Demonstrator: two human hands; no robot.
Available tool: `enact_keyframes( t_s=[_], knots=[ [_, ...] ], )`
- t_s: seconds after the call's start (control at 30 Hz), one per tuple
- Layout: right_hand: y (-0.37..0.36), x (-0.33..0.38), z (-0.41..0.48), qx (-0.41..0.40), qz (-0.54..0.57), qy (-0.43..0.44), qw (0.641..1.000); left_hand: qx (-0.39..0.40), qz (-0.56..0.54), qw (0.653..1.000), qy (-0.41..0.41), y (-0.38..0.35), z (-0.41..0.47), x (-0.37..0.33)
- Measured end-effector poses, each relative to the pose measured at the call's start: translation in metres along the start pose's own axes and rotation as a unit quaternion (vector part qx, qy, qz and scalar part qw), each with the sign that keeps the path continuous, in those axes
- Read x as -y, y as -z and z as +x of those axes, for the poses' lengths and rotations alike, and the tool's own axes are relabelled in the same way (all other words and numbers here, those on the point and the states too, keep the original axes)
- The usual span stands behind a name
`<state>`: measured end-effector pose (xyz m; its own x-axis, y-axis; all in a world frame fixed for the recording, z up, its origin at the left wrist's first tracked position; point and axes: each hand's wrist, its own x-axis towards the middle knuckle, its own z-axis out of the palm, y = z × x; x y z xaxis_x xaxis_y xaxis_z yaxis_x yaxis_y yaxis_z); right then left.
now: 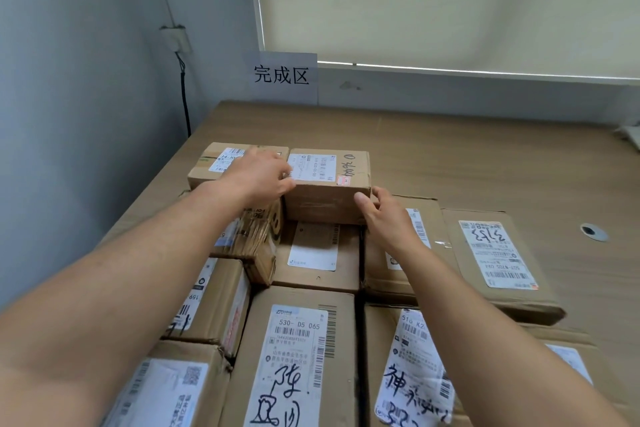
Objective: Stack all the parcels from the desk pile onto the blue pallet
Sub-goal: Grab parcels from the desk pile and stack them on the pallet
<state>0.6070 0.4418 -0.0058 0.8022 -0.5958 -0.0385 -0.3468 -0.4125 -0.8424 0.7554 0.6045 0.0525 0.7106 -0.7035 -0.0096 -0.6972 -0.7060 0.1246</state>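
Placing step, I judged — left hand (263, 173) and right hand (384, 215) clasped the top parcel (325, 184); next, squaring it against its neighbour (214, 163).

I see the top box (327, 184) on the stack (317, 250) nr the L edge of the cardboard sheet (450, 149), 2nd box (221, 166) touching its L side. A flat parcel (498, 260) lies lower to the R. Nearest me, centre parcel (298, 357) and R parcel (412, 374) sit side by side.

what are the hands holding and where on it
The top parcel, by its ends: left hand grips the left end, right hand the near right corner, thumb on the front face.
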Motion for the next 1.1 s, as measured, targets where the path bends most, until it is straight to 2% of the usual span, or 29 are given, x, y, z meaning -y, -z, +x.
enact_keyframes(
  t_s=[0.1,0.27,0.33,0.57,0.7,1.1],
  knots=[
    [0.010,0.002,-0.004,-0.007,-0.015,-0.021,1.000,0.008,-0.033,0.999,0.011,0.003,-0.001,-0.001],
    [0.027,0.005,-0.014,-0.051,-0.049,-0.020,0.997,-0.049,-0.052,0.997,-0.020,0.006,-0.005,-0.007],
    [0.028,0.003,-0.015,-0.038,-0.073,-0.032,0.996,-0.056,-0.026,0.998,-0.029,0.005,-0.004,-0.009],
    [0.014,-0.005,-0.008,0.041,-0.050,-0.086,0.994,-0.005,0.005,0.999,0.038,-0.003,-0.004,-0.004],
    [0.006,-0.009,-0.002,0.079,-0.064,-0.075,0.992,0.006,-0.017,0.999,0.031,-0.003,-0.005,0.001],
    [0.009,-0.001,-0.002,0.020,-0.166,-0.021,0.986,-0.010,-0.032,0.999,0.035,0.000,-0.006,0.007]
  ],
)
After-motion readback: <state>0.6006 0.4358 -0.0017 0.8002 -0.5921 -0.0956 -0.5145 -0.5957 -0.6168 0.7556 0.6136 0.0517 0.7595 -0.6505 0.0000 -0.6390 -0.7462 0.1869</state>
